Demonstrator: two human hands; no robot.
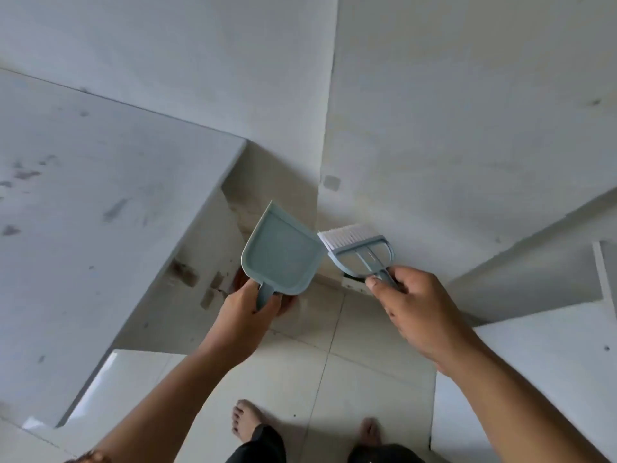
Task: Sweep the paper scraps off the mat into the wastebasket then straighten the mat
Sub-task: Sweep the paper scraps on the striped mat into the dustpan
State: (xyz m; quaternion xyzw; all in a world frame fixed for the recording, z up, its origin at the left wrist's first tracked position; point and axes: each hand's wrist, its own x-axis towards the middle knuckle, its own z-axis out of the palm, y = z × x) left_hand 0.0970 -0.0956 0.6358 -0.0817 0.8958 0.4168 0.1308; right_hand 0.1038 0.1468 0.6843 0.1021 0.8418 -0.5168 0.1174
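My left hand [248, 307] grips the handle of a small pale blue dustpan [282, 252], which is held up with its empty tray facing me. My right hand [414, 305] holds the handle of a matching blue hand brush [359, 250] with white bristles pointing up and left, close to the dustpan's right edge. Both tools hang in the air above the floor. No mat, paper scraps or wastebasket show in this view.
I stand barefoot [247, 419] on pale floor tiles [300, 372] in a corner of white walls [434, 128]. A white slab or counter [83, 212] runs along the left and another white surface [534, 379] sits at the right. Chipped patches [187, 274] mark the wall below the left slab.
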